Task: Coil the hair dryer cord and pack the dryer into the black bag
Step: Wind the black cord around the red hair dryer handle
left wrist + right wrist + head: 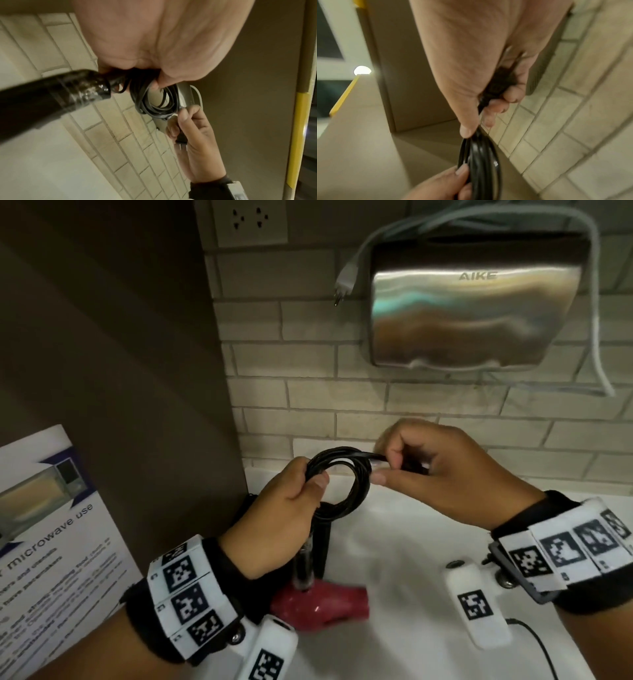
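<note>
A black cord (356,477) is wound into a small coil of several loops, held above a white counter (394,542). My left hand (294,501) grips the coil's left side together with the top of the dryer's black handle (306,563). The red hair dryer body (325,602) hangs below that hand. My right hand (442,470) pinches the cord's free end at the coil's right side and holds the black plug (181,140) in its palm. In the right wrist view the coil (481,162) runs from my thumb down to the left hand. No black bag is in view.
A steel hand dryer (476,313) hangs on the tiled wall, its grey plug (346,282) dangling loose. A wall socket (250,222) sits at the top. A microwave notice (51,542) stands at the left beside a brown panel (120,371).
</note>
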Action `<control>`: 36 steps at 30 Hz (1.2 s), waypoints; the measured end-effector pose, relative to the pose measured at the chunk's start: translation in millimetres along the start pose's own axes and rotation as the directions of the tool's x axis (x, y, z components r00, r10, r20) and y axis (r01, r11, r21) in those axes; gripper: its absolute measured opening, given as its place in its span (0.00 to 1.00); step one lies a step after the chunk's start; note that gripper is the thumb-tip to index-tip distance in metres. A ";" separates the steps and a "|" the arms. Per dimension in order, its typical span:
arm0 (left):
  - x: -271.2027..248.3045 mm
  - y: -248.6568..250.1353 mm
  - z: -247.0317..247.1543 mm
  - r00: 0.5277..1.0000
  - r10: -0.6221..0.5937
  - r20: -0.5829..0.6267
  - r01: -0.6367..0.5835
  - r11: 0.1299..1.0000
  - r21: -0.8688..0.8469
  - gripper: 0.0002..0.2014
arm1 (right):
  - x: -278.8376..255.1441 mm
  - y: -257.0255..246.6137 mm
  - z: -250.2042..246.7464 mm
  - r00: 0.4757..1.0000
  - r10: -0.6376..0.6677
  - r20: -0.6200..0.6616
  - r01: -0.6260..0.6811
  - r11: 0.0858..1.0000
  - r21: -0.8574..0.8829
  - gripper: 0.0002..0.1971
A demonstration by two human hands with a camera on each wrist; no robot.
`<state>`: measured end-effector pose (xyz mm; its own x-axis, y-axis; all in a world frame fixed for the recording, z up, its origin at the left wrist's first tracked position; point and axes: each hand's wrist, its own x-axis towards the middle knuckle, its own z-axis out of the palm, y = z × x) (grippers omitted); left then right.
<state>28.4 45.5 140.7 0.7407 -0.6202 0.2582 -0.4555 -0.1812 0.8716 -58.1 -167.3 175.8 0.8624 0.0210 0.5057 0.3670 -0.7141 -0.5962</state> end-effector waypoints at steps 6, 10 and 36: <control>-3.5 -2.4 1.8 0.997 -0.031 0.077 0.018 0.988 0.155 0.13 | -2.2 1.4 -18.4 0.981 -0.179 0.078 0.192 0.811 -0.552 0.12; -4.9 1.7 5.6 0.992 0.011 0.129 -0.036 0.980 0.196 0.16 | -5.8 -11.9 0.0 0.984 0.172 0.040 -0.139 0.893 -0.427 0.34; -0.5 -10.7 26.8 0.994 -0.070 0.086 0.060 0.991 0.120 0.26 | -6.0 -11.3 54.5 0.691 0.564 0.452 -0.712 0.426 0.558 0.21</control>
<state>19.7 27.2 120.1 0.7258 -0.6692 0.1595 -0.4663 -0.3080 0.8293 -48.3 -121.3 145.5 0.9605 -0.0725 -0.2686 -0.2636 0.0709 -0.9620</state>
